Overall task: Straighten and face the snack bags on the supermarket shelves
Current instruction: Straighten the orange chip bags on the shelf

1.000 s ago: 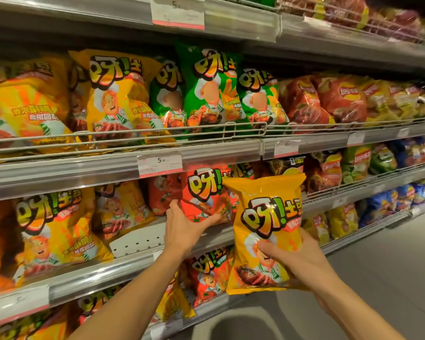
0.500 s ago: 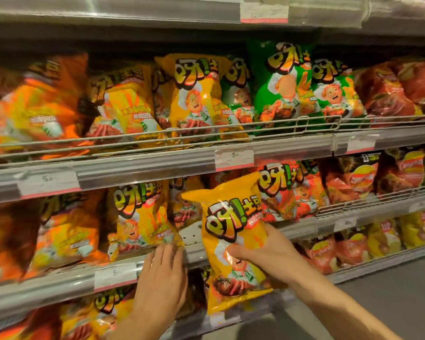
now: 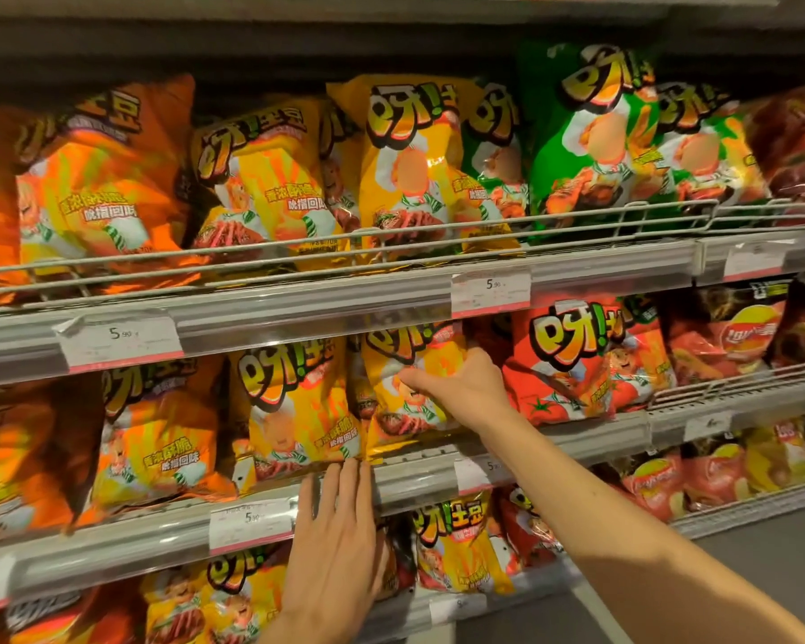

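A yellow snack bag [image 3: 405, 402] stands upright on the middle shelf [image 3: 554, 441], between another yellow bag [image 3: 294, 411] on its left and a red tomato bag [image 3: 572, 364] on its right. My right hand [image 3: 461, 388] grips the yellow bag's front, thumb and fingers curled on it. My left hand [image 3: 335, 541] lies flat with straight fingers against the shelf's front rail, fingertips at the lower edge of the bags.
The upper shelf [image 3: 345, 295] carries orange, yellow and green bags behind a wire guard. Price tags [image 3: 489, 290] hang on the rails. Lower shelves hold more yellow and red bags [image 3: 461, 546]. Grey floor [image 3: 772, 560] lies at bottom right.
My right hand has carried the yellow bag from in front of the shelves up into the middle shelf's row. My left hand slid along the front rail. The view shifted left.
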### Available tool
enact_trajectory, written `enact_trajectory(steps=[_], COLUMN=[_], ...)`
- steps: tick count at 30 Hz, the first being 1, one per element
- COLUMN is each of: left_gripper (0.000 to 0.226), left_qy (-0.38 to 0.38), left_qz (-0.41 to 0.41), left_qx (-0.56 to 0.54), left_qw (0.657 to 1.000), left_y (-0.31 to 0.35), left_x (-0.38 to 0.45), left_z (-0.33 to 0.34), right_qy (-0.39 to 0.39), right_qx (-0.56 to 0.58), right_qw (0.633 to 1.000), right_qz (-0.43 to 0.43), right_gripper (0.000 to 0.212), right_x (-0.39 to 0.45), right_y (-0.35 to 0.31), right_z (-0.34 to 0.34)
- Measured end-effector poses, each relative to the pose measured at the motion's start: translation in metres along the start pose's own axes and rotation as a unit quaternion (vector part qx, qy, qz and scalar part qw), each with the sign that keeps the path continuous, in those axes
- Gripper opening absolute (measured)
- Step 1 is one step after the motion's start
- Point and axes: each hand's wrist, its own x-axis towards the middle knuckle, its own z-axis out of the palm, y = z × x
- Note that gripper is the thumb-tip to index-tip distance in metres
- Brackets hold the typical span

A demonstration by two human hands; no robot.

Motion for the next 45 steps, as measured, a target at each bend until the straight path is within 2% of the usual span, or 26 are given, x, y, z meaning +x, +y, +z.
enact_trajectory(steps=[7,11,13,16,19,20,23,24,27,31,35,40,43,45], left_gripper=[0.080,0.075,0.073,0.071,0.069,0.067,0.060,0.057,0.046,0.041,0.037,0.039,0.049,0.058], left_qy=[0.015,0.029,0.030,0.024,0.038,0.045,0.061,0.064,0.086,0.070,0.000,-0.024,-0.025,-0.023], left_qz=[-0.006,-0.009,-0.018,-0.032,-0.032,-0.028,0.014,0.033,0.081,0.121,0.071,-0.056,-0.122,-0.175], left_qx=[-0.001,0.001,-0.004,-0.015,-0.044,-0.057,-0.074,-0.078,-0.102,-0.128,-0.161,-0.223,-0.265,-0.306], left_qw=[1.000,1.000,0.999,0.999,0.998,0.997,0.995,0.994,0.988,0.982,0.984,0.973,0.956,0.936], left_y=[0.002,0.004,0.006,0.009,0.009,0.010,0.016,0.018,0.026,0.032,0.025,0.018,0.016,0.013], left_x=[0.000,-0.001,-0.002,-0.006,-0.011,-0.013,-0.025,-0.031,-0.042,-0.053,-0.058,-0.059,-0.066,-0.067], left_z=[0.002,0.004,0.004,0.002,0.001,0.002,0.015,0.021,0.042,0.070,0.096,0.121,0.139,0.151], right_qy=[-0.009,-0.049,-0.052,-0.058,-0.044,-0.036,0.009,0.036,0.104,0.131,0.124,0.118,0.088,0.069], right_qx=[0.025,0.024,0.017,0.009,-0.025,-0.046,-0.122,-0.130,-0.130,-0.140,-0.107,-0.046,-0.064,-0.069], right_qw=[0.999,0.998,0.999,0.998,0.998,0.997,0.987,0.982,0.962,0.957,0.974,0.990,0.994,0.995], right_qz=[0.018,0.011,0.005,0.006,-0.030,-0.051,-0.106,-0.132,-0.216,-0.217,-0.155,-0.065,0.004,0.016], right_gripper=[0.073,0.105,0.108,0.102,0.079,0.077,0.089,0.087,0.065,0.047,0.031,0.025,0.039,0.050], right_x=[0.006,0.000,-0.002,-0.007,-0.017,-0.021,-0.041,-0.051,-0.082,-0.109,-0.117,-0.121,-0.119,-0.113], right_y=[0.025,0.031,0.030,0.034,0.043,0.047,0.062,0.068,0.093,0.138,0.183,0.227,0.244,0.251], right_z=[0.006,0.006,0.005,0.004,0.004,0.005,0.006,0.005,0.004,0.004,0.005,0.014,0.023,0.031])
